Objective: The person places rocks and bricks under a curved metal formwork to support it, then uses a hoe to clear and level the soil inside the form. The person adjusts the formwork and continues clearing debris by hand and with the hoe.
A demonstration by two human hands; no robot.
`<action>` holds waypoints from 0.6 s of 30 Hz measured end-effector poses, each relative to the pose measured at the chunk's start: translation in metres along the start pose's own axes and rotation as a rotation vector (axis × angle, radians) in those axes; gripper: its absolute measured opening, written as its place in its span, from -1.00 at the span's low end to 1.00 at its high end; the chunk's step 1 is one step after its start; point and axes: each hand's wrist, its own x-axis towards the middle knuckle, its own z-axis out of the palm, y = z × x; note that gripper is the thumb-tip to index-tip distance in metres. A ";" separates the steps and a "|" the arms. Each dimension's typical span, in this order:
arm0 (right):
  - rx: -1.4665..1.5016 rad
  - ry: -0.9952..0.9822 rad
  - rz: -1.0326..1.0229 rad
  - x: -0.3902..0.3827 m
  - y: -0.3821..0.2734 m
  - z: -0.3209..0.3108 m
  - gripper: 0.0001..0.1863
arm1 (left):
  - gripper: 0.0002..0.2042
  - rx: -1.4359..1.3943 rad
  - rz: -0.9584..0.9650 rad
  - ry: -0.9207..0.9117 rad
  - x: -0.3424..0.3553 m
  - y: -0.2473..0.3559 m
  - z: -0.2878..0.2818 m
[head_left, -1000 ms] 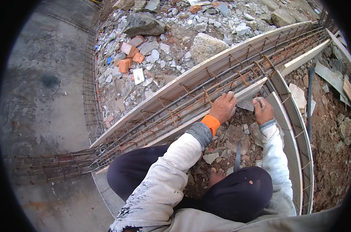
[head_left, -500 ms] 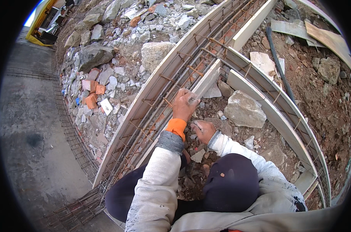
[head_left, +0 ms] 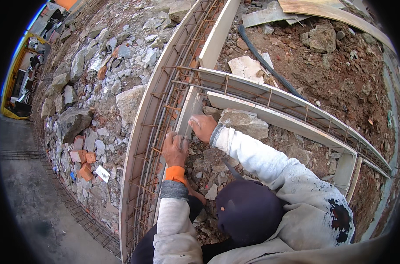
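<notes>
My left hand, with an orange cuff at its wrist, is closed over the top edge of a pale formwork board. Just beyond it and to the right, my right hand has its fingers curled in against the board's inner face. Whatever those fingers hold, if anything, is hidden. Left of the board runs a long rusty rebar cage, set between it and a taller outer board. Under my right forearm a dark, thin, pointed piece shows beside my knee; its kind is unclear.
Another boarded trench with rebar branches off to the right. A large stone lies inside the corner. Rubble with broken bricks covers the ground at left, beside a concrete slab. A dark hose and loose planks lie far right.
The view has turned, so the trench appears farther left and steeper. My right hand has moved forward, from low beside my left hand up to the board. My left hand stays at the board.
</notes>
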 end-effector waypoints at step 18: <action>0.134 -0.368 -0.117 -0.085 -0.030 0.087 -0.79 | -0.69 -0.770 -0.438 -0.072 0.002 -0.029 -0.014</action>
